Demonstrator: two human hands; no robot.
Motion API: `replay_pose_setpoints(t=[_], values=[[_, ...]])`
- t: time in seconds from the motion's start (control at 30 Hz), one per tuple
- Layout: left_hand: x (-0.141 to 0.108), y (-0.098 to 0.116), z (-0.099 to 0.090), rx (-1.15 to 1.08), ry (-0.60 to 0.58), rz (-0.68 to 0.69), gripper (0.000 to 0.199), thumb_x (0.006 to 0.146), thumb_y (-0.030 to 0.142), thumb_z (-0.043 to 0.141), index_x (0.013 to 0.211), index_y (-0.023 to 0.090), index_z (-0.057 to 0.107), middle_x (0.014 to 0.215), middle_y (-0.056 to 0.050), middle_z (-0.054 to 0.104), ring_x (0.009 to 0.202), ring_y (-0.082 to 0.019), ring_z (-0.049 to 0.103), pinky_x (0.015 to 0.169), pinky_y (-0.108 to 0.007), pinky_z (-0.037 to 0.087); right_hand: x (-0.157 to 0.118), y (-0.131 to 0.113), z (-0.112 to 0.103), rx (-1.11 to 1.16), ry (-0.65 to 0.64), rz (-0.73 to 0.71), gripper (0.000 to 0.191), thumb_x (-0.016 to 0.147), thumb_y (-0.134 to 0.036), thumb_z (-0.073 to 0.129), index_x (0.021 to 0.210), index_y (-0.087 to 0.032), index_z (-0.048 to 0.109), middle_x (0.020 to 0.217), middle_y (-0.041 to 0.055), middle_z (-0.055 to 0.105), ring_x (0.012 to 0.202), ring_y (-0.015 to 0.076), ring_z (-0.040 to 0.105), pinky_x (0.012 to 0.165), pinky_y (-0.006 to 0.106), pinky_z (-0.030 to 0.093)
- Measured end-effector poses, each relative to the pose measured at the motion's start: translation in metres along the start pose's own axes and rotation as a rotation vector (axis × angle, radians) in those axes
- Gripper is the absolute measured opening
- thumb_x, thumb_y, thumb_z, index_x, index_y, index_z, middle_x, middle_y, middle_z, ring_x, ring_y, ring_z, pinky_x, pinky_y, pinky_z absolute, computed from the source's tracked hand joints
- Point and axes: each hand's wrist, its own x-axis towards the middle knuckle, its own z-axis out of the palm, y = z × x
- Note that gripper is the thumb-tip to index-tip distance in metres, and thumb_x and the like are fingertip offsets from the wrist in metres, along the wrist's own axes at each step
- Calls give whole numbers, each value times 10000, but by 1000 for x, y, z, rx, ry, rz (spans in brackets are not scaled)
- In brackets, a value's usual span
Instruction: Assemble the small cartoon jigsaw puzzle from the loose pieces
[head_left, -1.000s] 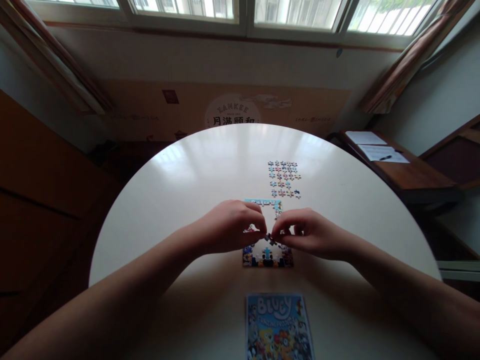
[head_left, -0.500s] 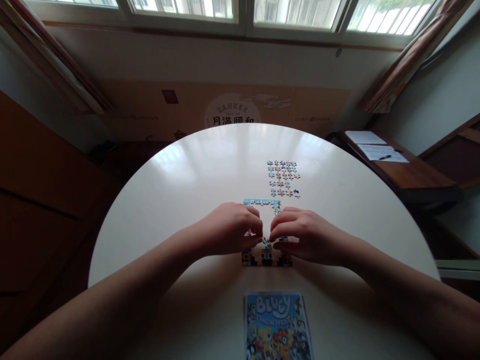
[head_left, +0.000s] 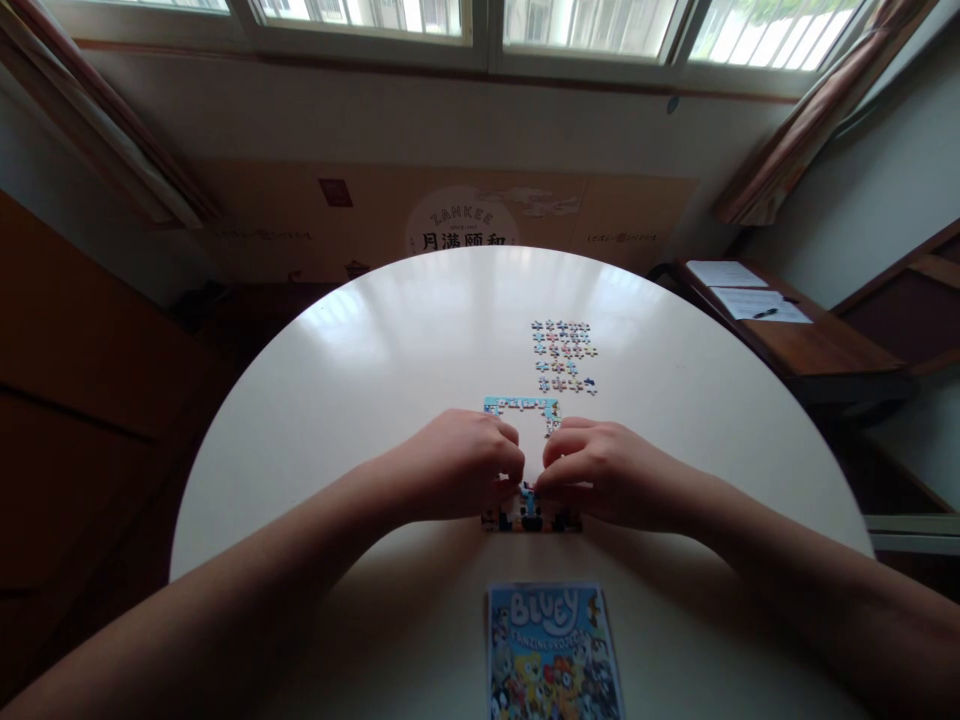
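A partly assembled jigsaw puzzle (head_left: 532, 524) lies on the white table, its border joined around a gap in the middle. Just inside the lower border is a small puzzle piece (head_left: 528, 490) of blue and dark colours. My left hand (head_left: 476, 460) is closed, its curled fingertips at the left side of this piece. From the right, my right hand (head_left: 596, 462) pinches the same piece with thumb and forefinger. Both hands cover the puzzle's side borders, and the exact finger contact is partly hidden.
Several loose puzzle pieces (head_left: 560, 350) lie in rows beyond the puzzle. A Bluey picture sheet (head_left: 553, 650) rests near me on the round table (head_left: 315, 420). Papers (head_left: 761, 304) and a pen are on a brown desk at right.
The piece between my fingertips has come down and now sits flatter against the lower part of the puzzle. My right fingertips have moved slightly down and left. The view has shifted slightly.
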Motion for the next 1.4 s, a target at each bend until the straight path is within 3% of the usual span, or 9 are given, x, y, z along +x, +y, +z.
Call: replay_pose_setpoints(t=[0.9,1.17,1.4], values=[[1,-5,2,-18,-49,34,170,826,144,618,744,229,740,763,11,700,659,-124,606,578,-266,392,0,-5,-1,-103,-53,-2,141,952,-259,624,966,-270,764,836,22,676,750,158,531,663,292,389],[4,-6,8,28,-11,-48,105,830,246,680,734,215,708,780,11,691,628,-120,566,546,-264,342,0,-8,-4,-140,-91,-9,166,945,-206,601,940,-264,756,812,16,665,728,151,514,668,290,390],[5,-4,8,-10,-32,-107,128,824,258,705,712,198,687,767,9,672,620,-112,548,549,-257,347,-2,-4,-4,-65,-43,-12,182,970,-239,589,996,-257,768,797,22,658,706,139,524,652,282,393]])
